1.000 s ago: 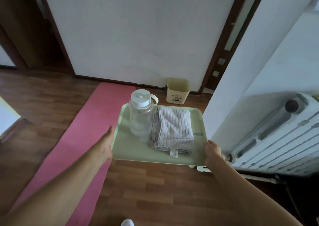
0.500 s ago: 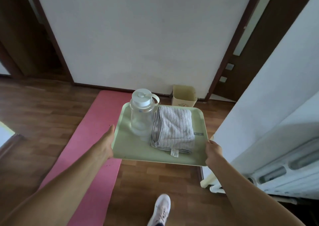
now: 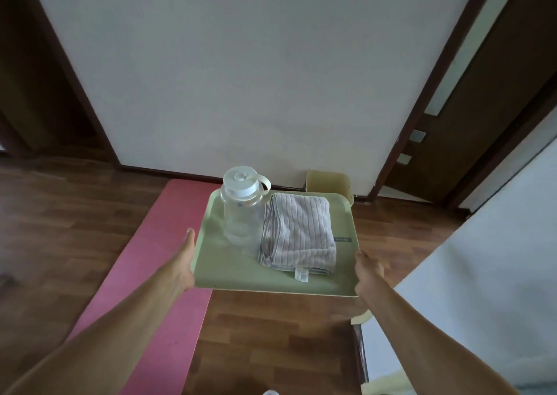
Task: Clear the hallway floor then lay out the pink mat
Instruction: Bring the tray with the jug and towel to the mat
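Head view, looking down: a pale green rectangular plastic tray (image 3: 241, 277) is held level above the brown wood-plank floor (image 3: 271, 334), gripped at its two near corners. The left hand (image 3: 182, 263) clasps the tray's left edge, thumb lying flat along the rim and pointing forward, the other fingers hidden underneath. The right hand (image 3: 367, 271) is closed around the right near corner, its fingers curled over the rim. On the tray stands an upright clear plastic jug (image 3: 241, 210) with a white lid and a loop handle, at the far left; just beside it on the right lies a folded grey ribbed towel (image 3: 300, 232), with a small white tag hanging at its near edge. The long pink foam mat (image 3: 150, 274) lies unrolled flat on the floor to the left, running from the white wall (image 3: 226, 63) toward the camera, partly under the tray's left side in this view. A small beige bin (image 3: 328, 182) sits against the wall behind the tray. A dark brown door (image 3: 482, 108) stands at the right.
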Demonstrator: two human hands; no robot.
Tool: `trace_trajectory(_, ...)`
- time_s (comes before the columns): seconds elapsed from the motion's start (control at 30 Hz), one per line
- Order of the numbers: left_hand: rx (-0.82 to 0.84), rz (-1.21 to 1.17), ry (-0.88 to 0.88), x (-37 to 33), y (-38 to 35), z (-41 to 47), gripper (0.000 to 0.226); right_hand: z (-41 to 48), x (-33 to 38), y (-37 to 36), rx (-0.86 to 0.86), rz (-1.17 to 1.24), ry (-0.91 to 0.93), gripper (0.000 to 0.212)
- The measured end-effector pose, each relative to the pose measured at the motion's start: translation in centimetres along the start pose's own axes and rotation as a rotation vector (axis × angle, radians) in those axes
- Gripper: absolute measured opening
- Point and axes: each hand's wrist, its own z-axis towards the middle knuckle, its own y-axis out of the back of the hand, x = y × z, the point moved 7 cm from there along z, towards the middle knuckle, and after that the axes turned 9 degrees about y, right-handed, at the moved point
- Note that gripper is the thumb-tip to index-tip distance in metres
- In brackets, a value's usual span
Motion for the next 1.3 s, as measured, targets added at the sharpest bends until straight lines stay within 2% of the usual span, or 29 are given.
trace_trajectory(0.5, -0.092, 0.062, -0.007, -13.3, -7.9, 8.6, 0.070, 14.8, 7.3, -7.6, 0.019, 0.032, -0.014, 0.017)
trace_trajectory(0.93, 0.065, 0.031, 0.053, -27.0, -12.5, 18.3, 0.075, 25.7, 12.7, -19.2, 0.007, 0.019, -0.040, 0.016)
trace_trajectory(1.13, 0.060, 0.056, 0.062, -33.5, -12.6, 23.3, 0.075, 29.4, 14.8, -25.2, -0.010, 0.016, -0.073, 0.015)
trace_trajectory(1.3, 0.118, 0.021, 0.083, -36.8, -13.0, 27.0, 0.077, 32.2, 15.6, -28.9, -0.025, -0.006, -0.096, 0.017)
